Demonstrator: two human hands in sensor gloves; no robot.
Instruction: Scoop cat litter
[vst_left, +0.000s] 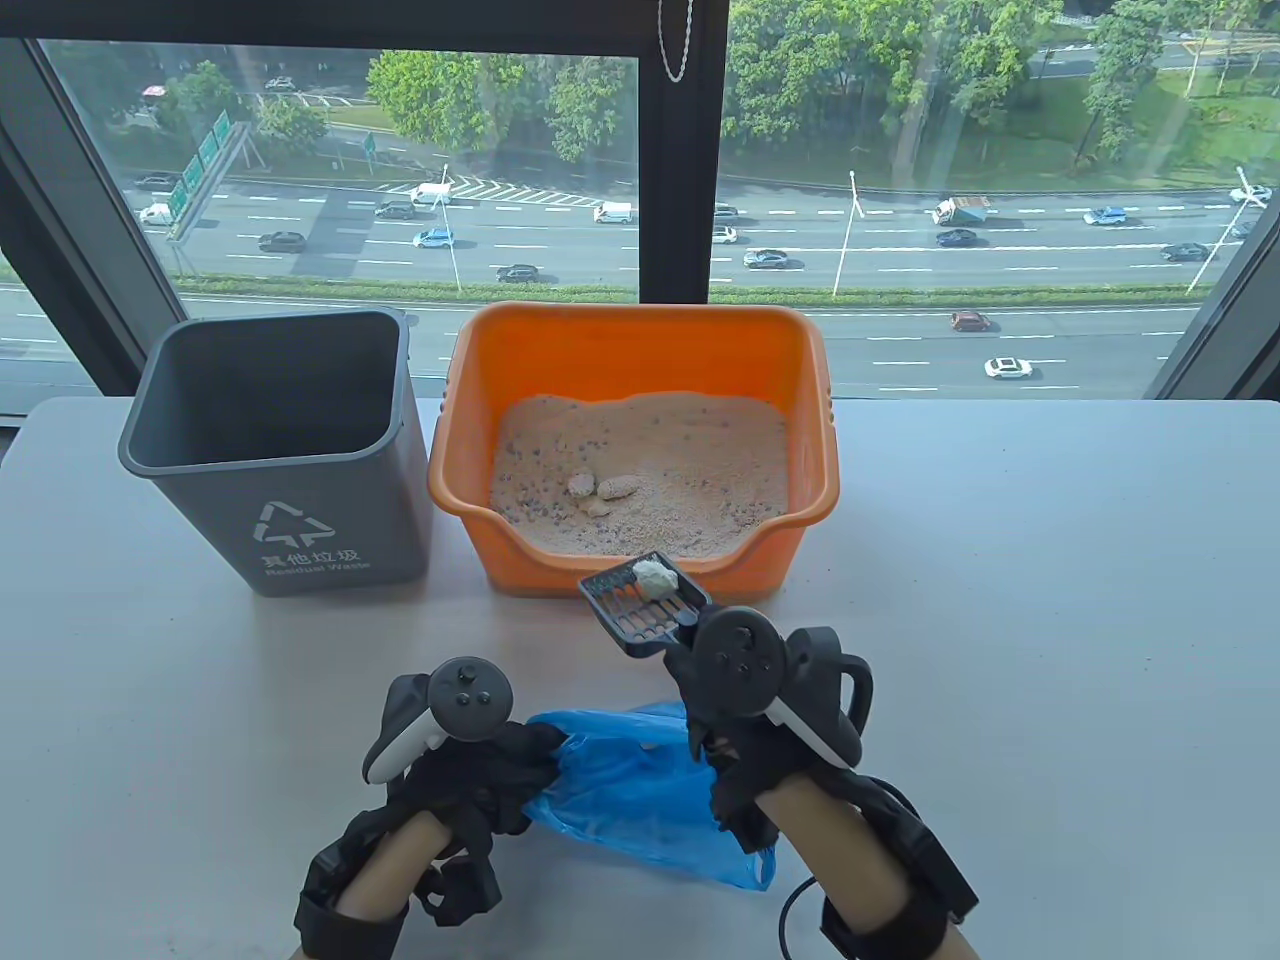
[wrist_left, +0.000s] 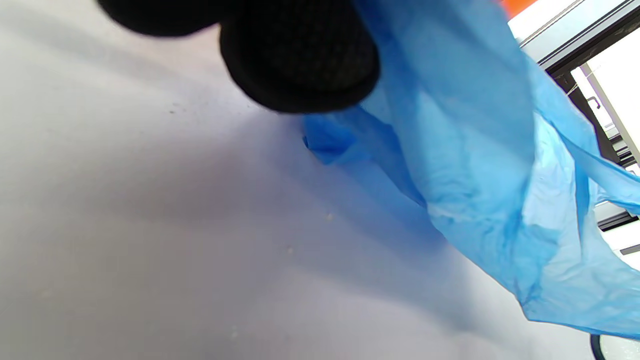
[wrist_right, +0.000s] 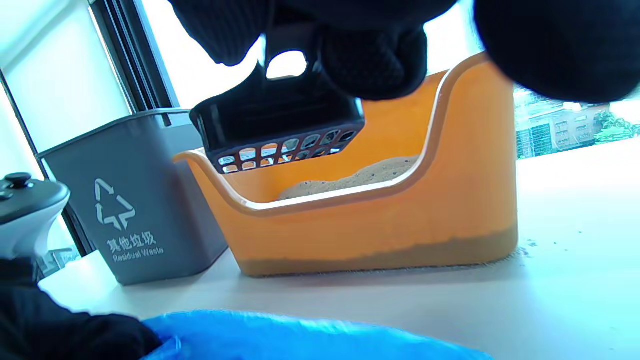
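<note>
Black plastic, slotted: the scoop (vst_left: 645, 603) is gripped by the right hand (vst_left: 760, 720), its fingers (wrist_right: 372, 65) closed round the handle, and it rides above the worktop (vst_left: 1050, 620) just in front of the orange litter box (vst_left: 632, 345). One pale clump (vst_left: 655, 577) sits in it; more clumps (vst_left: 600, 490) lie on the litter. The left hand (vst_left: 455, 760) pinches the edge of a blue bag (vst_left: 640, 790), fingers (wrist_left: 300, 55) closed on the plastic. The step looks like carrying a clump to the bag. Next, the bag mouth needs holding open while the scoop stays level, then tips over it. The grey bin (vst_left: 275, 450) stands beside the box.
</note>
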